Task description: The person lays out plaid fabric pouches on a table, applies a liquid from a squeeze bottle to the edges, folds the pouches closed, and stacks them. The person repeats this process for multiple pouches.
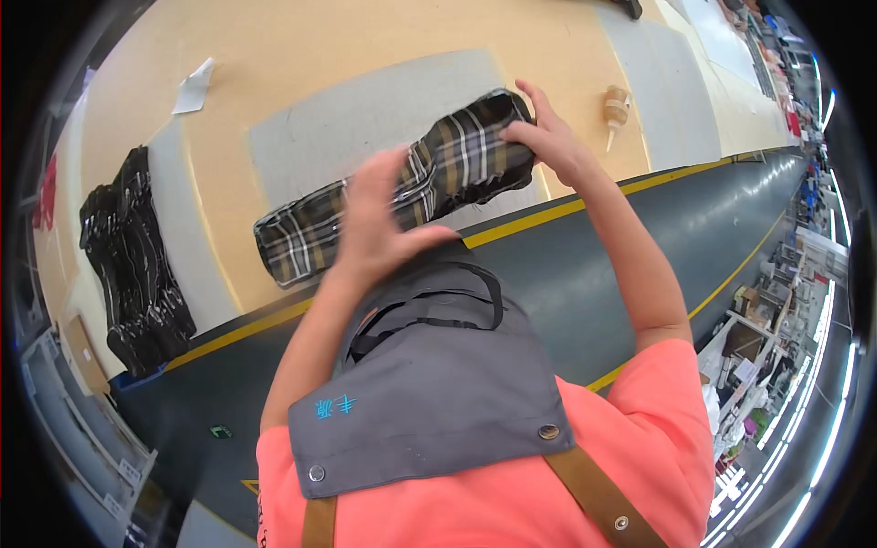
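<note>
A folded plaid cloth [320,228] in brown, black and white lies across a grey mat [365,119] on the tan worktable [301,46]. My right hand [548,137] grips the cloth's right end, fingers wrapped over its edge. My left hand [375,215] is raised in front of the cloth's middle with fingers spread; whether it touches the cloth cannot be told. My grey apron bib [429,384] and orange shirt fill the lower part of the view.
A stack of black garments [137,256] lies at the table's left end. A white scrap of paper [195,87] sits at the back left. A small tan bottle [617,110] stands right of the cloth. A yellow stripe [566,205] runs along the table's front edge.
</note>
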The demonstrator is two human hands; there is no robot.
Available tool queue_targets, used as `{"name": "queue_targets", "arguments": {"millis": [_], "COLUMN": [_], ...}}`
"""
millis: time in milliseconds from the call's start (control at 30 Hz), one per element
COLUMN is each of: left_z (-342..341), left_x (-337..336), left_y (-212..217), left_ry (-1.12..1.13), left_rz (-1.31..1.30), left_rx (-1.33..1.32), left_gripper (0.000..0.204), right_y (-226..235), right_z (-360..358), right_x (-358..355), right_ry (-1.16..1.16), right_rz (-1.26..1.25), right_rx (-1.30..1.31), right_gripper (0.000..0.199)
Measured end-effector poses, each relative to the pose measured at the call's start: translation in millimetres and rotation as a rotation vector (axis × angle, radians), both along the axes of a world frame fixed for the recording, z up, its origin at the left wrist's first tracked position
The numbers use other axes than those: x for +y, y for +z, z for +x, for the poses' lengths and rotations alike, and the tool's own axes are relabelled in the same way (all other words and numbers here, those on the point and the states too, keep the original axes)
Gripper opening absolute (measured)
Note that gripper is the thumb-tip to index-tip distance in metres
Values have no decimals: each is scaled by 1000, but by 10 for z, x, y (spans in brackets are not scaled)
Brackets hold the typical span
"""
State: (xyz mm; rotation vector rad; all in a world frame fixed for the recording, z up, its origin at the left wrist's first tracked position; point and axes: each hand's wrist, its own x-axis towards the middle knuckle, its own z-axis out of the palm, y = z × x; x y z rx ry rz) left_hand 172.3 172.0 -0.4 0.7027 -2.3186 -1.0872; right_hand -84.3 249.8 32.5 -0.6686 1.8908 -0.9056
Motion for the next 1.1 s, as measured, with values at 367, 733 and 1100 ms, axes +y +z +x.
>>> {"name": "queue_targets", "arguments": {"millis": [367, 733, 1100], "left_z": [-326, -41, 91], "left_x": [38, -44, 108], "left_y": [-219, 252, 450], "left_ry": [486, 496, 526], "left_rz": [222, 174, 165], "left_rx": [377, 568, 560], "left_gripper": [44, 37, 36], "right_y": [260, 173, 1039], "right_z": [791, 801, 1329], "right_x": [857, 2150, 2557], "right_ry": [100, 564, 836], "right_rz": [-454, 403, -31], "right_rx": [70, 36, -76], "right_gripper": [49, 11, 20]}}
